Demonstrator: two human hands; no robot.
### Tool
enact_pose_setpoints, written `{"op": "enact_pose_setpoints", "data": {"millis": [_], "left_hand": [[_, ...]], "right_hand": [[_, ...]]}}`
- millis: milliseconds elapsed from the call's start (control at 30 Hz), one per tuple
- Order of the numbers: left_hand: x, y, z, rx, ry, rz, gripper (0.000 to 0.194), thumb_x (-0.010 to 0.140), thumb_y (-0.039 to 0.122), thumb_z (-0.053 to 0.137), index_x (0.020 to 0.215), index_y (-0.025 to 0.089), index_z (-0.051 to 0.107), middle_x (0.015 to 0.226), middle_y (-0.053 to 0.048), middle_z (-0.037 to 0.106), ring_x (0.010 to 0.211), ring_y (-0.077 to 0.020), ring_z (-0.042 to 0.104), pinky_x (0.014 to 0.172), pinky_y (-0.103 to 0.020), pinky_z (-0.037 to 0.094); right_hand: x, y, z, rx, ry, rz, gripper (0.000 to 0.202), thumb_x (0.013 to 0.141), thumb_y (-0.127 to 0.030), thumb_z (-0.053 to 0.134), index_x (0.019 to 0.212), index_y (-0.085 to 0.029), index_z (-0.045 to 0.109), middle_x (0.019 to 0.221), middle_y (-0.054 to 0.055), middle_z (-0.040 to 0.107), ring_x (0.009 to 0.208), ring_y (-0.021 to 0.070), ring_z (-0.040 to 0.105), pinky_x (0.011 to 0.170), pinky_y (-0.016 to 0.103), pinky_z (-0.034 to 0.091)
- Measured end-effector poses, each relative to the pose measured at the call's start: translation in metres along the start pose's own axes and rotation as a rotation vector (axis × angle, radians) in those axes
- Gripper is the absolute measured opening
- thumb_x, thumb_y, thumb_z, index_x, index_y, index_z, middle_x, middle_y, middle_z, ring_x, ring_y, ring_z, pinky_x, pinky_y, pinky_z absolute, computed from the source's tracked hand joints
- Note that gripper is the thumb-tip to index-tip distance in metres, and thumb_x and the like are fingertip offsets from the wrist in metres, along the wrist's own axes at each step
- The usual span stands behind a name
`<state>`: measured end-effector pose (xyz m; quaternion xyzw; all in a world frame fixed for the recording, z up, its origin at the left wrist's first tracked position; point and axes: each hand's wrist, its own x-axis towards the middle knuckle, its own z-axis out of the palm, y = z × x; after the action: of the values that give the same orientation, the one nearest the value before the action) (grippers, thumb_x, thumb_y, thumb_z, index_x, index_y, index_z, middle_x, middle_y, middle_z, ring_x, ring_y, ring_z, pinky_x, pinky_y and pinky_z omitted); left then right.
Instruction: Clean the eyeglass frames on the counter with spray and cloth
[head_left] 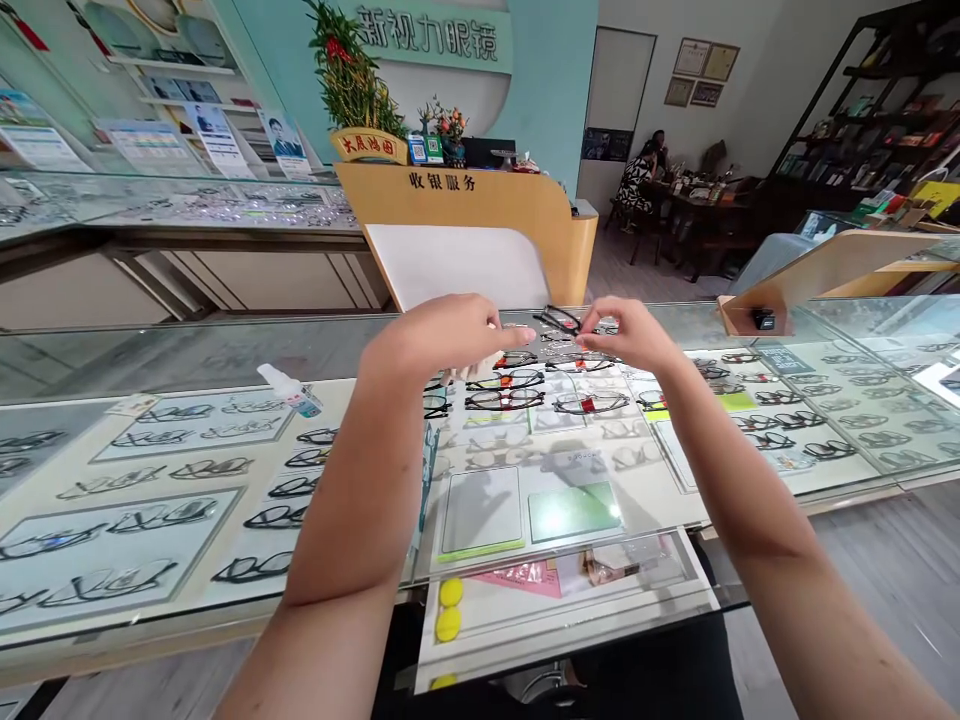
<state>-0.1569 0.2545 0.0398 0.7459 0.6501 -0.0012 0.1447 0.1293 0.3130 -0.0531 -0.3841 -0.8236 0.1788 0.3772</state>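
My right hand [626, 335] pinches a pair of black-framed eyeglasses [561, 321] above the far part of the glass counter. My left hand [457, 335] is closed just left of it, thumb pointing toward the glasses. A pale crumpled cloth [489, 367] shows under its fingers, partly hidden by the hand. Below and between the hands lie several dark eyeglasses with red-orange tags [505, 400] in rows on the counter. To the left, a white spray bottle [292, 390] with a blue label rests on the glass, looking tilted in this view.
Display eyeglasses fill the glass counter [360, 335] on both sides. Near me, an open drawer [574, 625] holds yellow round cases [448, 623]. A wooden stand [825, 270] is at right. Beyond is a cashier desk [465, 205]; a person [639, 180] sits at a far table.
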Motion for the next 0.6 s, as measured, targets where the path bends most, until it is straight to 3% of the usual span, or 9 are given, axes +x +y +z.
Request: {"op": "enact_pose_setpoints", "data": {"millis": [100,267,400,600], "left_hand": [[-0.003,0.005,0.001,0.024,-0.025,0.005,0.069,0.087,0.086,0.056,0.098,0.023,0.080,0.082,-0.012,0.077,0.075,-0.0300,0.070,0.065,-0.037,0.040],[0.002,0.006,0.006,-0.023,-0.037,0.016,0.065,0.083,0.085,0.065,0.088,0.022,0.075,0.074,-0.012,0.071,0.068,-0.0289,0.065,0.065,-0.038,0.035],[0.009,0.005,0.011,-0.050,-0.066,0.001,0.064,0.082,0.087,0.068,0.080,0.022,0.070,0.066,-0.011,0.065,0.064,-0.0275,0.061,0.066,-0.037,0.031],[0.018,0.012,0.023,0.023,-0.042,0.029,0.059,0.080,0.081,0.071,0.075,0.022,0.066,0.073,-0.010,0.070,0.064,-0.0242,0.060,0.065,-0.036,0.030]], "right_hand": [[-0.013,0.025,0.006,0.016,-0.158,0.120,0.024,0.084,-0.044,0.086,0.079,-0.023,0.075,0.099,0.005,0.081,0.099,0.0278,0.072,0.093,0.041,0.048],[-0.021,0.049,0.016,-0.018,-0.283,0.198,0.016,0.080,-0.034,0.079,0.081,-0.023,0.068,0.099,0.003,0.079,0.098,0.0259,0.069,0.091,0.037,0.046],[-0.023,0.060,0.020,-0.102,-0.318,0.191,0.008,0.078,-0.020,0.072,0.080,-0.022,0.065,0.097,0.003,0.077,0.095,0.0238,0.067,0.088,0.034,0.044],[-0.024,0.072,0.022,-0.134,-0.352,0.165,0.010,0.079,-0.013,0.067,0.079,-0.022,0.064,0.093,0.003,0.077,0.092,0.0228,0.067,0.086,0.032,0.043]]}}
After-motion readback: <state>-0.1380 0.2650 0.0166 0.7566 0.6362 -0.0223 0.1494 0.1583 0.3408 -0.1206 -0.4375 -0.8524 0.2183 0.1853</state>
